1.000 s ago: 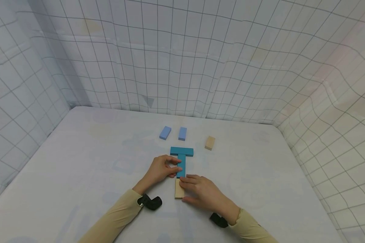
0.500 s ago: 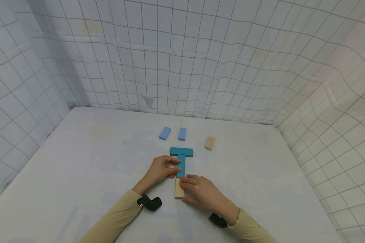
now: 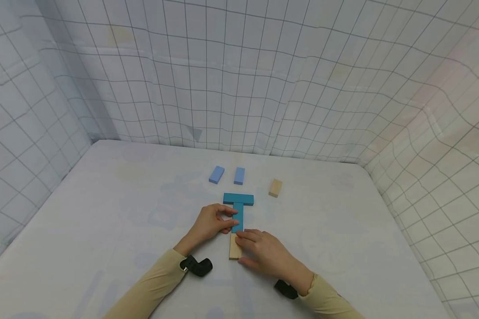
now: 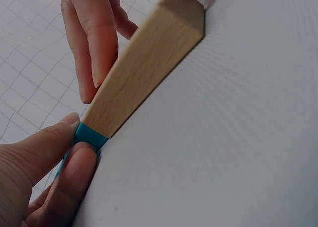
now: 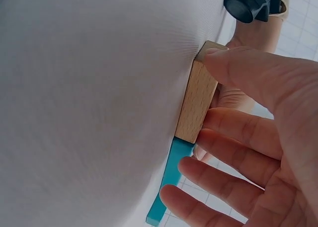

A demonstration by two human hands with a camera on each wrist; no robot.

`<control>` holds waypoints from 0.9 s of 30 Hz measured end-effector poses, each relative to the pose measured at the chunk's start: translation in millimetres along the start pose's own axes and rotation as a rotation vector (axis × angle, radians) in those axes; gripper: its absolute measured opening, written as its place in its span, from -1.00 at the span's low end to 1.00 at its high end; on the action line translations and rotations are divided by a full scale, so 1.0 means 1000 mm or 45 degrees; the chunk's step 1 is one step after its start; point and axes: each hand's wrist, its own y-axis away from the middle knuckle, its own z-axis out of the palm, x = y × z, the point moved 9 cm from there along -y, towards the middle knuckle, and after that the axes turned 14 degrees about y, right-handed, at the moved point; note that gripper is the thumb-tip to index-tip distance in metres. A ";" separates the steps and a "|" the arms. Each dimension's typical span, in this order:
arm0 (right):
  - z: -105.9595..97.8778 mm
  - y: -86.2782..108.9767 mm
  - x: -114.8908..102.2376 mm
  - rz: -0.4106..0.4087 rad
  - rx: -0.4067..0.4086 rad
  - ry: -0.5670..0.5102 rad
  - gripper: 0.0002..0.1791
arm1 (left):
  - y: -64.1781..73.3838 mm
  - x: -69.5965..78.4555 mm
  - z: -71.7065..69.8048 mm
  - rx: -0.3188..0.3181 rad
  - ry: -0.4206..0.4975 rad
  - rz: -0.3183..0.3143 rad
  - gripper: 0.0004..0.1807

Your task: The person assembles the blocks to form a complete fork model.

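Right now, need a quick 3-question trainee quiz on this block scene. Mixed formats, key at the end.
1. True or false: the wooden block lies end to end with the teal block.
2. Which hand pinches the teal block's near end? A. left hand B. right hand
3. Fill in: far behind the teal T lie two light-blue blocks and one ____ block.

Key: 1 true; 2 A; 3 wooden.
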 end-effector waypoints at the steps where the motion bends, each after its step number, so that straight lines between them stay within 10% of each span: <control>1: 0.000 0.000 0.000 -0.001 0.004 0.000 -0.47 | 0.000 0.000 0.000 0.000 -0.003 -0.001 -0.68; 27: -0.005 -0.004 -0.001 -0.003 0.059 0.011 -0.51 | 0.000 0.001 0.000 0.004 -0.012 0.017 -0.68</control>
